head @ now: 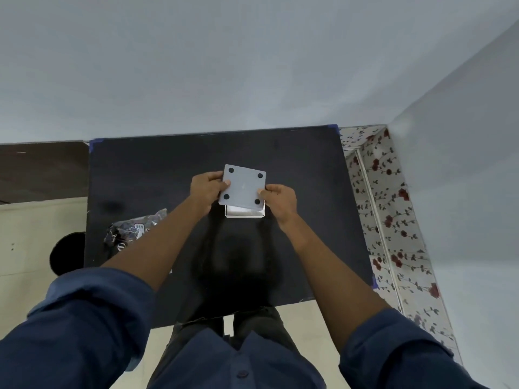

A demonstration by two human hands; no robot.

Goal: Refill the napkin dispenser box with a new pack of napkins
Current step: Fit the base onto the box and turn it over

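A white square napkin dispenser box (244, 213) sits upside down on the black table (295, 169), with white inside showing at its near edge. Over it I hold its grey bottom panel (243, 188), which has four black round feet at the corners and is tilted slightly. My left hand (206, 189) grips the panel's left edge. My right hand (280, 200) grips its right edge. A dark plastic napkin pack (132, 230) lies on the table to the left, partly hidden by my left forearm.
The table stands against a pale blue wall (252, 66). A floral-patterned surface (393, 220) runs along its right side. A brown surface (42, 169) and a round black object (68, 252) lie to the left.
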